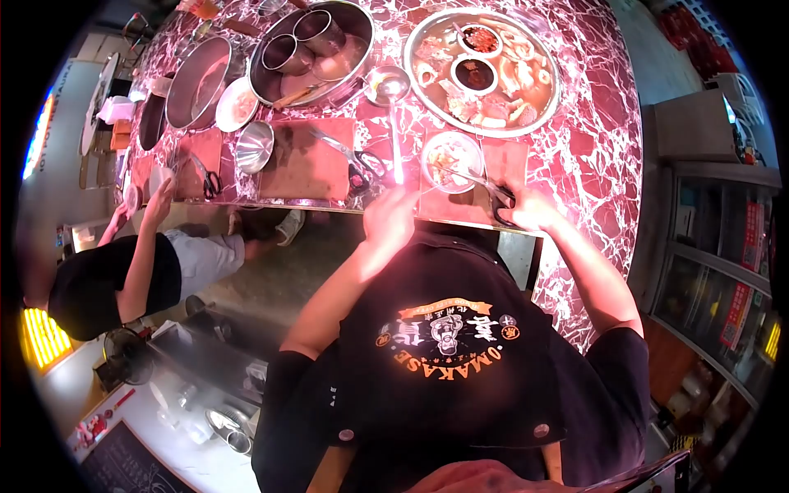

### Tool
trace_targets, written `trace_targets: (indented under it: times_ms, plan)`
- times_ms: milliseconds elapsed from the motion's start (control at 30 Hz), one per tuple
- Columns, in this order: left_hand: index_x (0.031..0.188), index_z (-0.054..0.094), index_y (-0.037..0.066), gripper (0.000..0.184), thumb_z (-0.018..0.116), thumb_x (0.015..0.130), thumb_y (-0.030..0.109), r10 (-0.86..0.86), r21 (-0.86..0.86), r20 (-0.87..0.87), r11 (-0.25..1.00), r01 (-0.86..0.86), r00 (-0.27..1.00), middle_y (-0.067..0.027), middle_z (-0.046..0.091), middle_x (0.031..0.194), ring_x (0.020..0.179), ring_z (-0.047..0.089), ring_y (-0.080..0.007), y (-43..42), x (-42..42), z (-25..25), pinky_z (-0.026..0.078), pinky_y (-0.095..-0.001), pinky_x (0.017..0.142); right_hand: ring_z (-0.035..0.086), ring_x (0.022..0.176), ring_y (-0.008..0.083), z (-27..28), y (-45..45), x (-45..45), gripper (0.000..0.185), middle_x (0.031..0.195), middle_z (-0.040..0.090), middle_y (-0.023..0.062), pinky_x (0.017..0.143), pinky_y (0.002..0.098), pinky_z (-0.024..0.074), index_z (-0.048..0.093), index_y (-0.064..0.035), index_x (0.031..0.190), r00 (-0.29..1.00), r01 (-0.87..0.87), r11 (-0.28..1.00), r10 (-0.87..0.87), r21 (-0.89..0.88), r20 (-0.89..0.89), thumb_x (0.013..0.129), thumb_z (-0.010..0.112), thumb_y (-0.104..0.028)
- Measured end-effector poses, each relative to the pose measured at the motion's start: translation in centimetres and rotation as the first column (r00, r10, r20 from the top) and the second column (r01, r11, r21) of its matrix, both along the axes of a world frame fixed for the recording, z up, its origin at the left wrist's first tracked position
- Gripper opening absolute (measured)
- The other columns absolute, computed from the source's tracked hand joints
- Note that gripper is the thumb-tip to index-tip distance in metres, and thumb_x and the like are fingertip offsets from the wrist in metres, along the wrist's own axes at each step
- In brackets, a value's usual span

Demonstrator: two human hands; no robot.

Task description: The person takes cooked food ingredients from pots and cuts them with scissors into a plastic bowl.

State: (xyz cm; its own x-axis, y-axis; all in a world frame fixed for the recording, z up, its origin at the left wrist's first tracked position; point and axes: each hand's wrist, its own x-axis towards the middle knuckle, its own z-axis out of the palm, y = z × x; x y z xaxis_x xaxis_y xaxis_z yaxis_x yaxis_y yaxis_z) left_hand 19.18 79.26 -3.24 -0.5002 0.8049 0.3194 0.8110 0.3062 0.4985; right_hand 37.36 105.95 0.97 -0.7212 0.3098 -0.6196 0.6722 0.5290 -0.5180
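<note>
Right hand on scissors, blades over bowl of food.
Right hand (528, 209) is wrapped around the black handle of the scissors (502, 197), at the counter edge right of the white bowl (426, 168); blades angle left over the chopped food (448, 156) inside. Left hand (389, 217) is just left of the bowl, bent at the wrist, fingers washed out by glare; cannot tell if pinching anything. Bowl sits on the marbled counter (604, 164), just below the large pan (485, 132) holding two sauce bowls.
</note>
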Motion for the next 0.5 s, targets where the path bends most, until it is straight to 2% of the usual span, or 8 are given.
trace_targets:
  times_ms: [67, 233, 367, 500]
  plan:
    - [0.106, 0.075, 0.011, 0.032, 0.067, 0.076, 0.001, -0.025, 0.022, 0.004, 0.999, 0.025, 1.0, -0.0055, 0.062, 0.085, 0.08, 0.065, -0.0272, 0.3, -0.5, -0.4, 0.055, -0.0404, 0.067, 0.067, 0.114, 0.0395, -0.2, -0.5, -0.2, 0.075, 0.122, 0.07, 0.0241, 0.098, 0.0446, 0.0531, 0.053, -0.0063, 0.142, 1.0, -0.003, 0.997, 0.004, 0.074, -0.021, 0.077, 0.075, -0.037]
    - [0.105, 0.076, 0.013, 0.029, 0.066, 0.079, 0.003, -0.009, -0.071, -0.003, 0.997, 0.009, 1.0, -0.0052, 0.062, 0.085, 0.08, 0.065, -0.0268, 0.7, -0.6, 0.2, 0.055, -0.0408, 0.067, 0.069, 0.111, 0.0377, 1.7, -0.7, -1.0, 0.071, 0.118, 0.071, 0.0233, 0.096, 0.044, 0.0542, 0.056, -0.0089, 0.14, 1.0, 0.016, 0.996, -0.017, 0.089, 0.015, 0.076, 0.074, -0.032]
    - [0.104, 0.077, 0.014, 0.029, 0.064, 0.08, 0.003, -0.01, -0.136, 0.001, 0.991, 0.01, 1.0, -0.0053, 0.062, 0.084, 0.079, 0.065, -0.0269, 0.9, -0.8, 0.4, 0.055, -0.041, 0.067, 0.071, 0.108, 0.0362, 0.2, -0.1, -0.3, 0.065, 0.113, 0.072, 0.0225, 0.094, 0.0437, 0.0551, 0.06, -0.0077, 0.136, 0.999, -0.019, 0.997, 0.022, 0.075, -0.043, 0.076, 0.073, -0.025]
    - [0.106, 0.077, 0.014, 0.03, 0.064, 0.081, 0.003, -0.017, -0.115, 0.005, 0.993, 0.018, 1.0, -0.0056, 0.063, 0.084, 0.08, 0.066, -0.0271, 0.4, -1.3, -0.6, 0.056, -0.0412, 0.068, 0.072, 0.103, 0.0331, -0.8, 0.4, 0.2, 0.063, 0.11, 0.073, 0.0199, 0.091, 0.0414, 0.0557, 0.061, -0.0076, 0.136, 0.994, -0.07, 0.996, 0.075, 0.063, -0.084, 0.074, 0.071, -0.018]
